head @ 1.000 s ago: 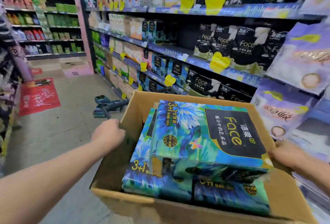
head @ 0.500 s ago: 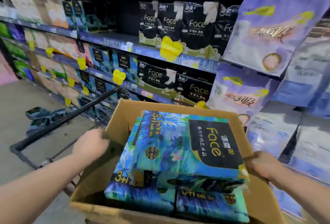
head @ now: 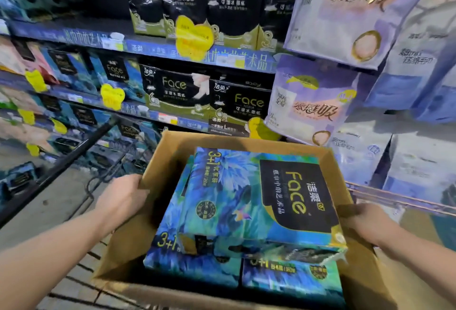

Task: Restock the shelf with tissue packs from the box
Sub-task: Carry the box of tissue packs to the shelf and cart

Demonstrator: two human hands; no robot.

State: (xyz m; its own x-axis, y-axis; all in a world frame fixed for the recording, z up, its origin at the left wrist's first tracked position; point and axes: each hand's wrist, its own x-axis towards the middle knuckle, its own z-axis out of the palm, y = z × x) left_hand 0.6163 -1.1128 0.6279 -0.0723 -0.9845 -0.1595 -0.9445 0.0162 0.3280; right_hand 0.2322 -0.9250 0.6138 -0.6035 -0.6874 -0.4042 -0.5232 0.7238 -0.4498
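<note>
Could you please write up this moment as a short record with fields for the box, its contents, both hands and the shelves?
Container: open brown cardboard box, held before the shelves
Contents: blue floral Face tissue pack flat on top; more blue floral packs beneath
Left hand: grips the box's left wall
Right hand: grips the box's right flap
Ahead: black Face tissue packs on blue-edged shelves
Right: lilac tissue bags stacked
Progress: no pack in hand yet
</note>
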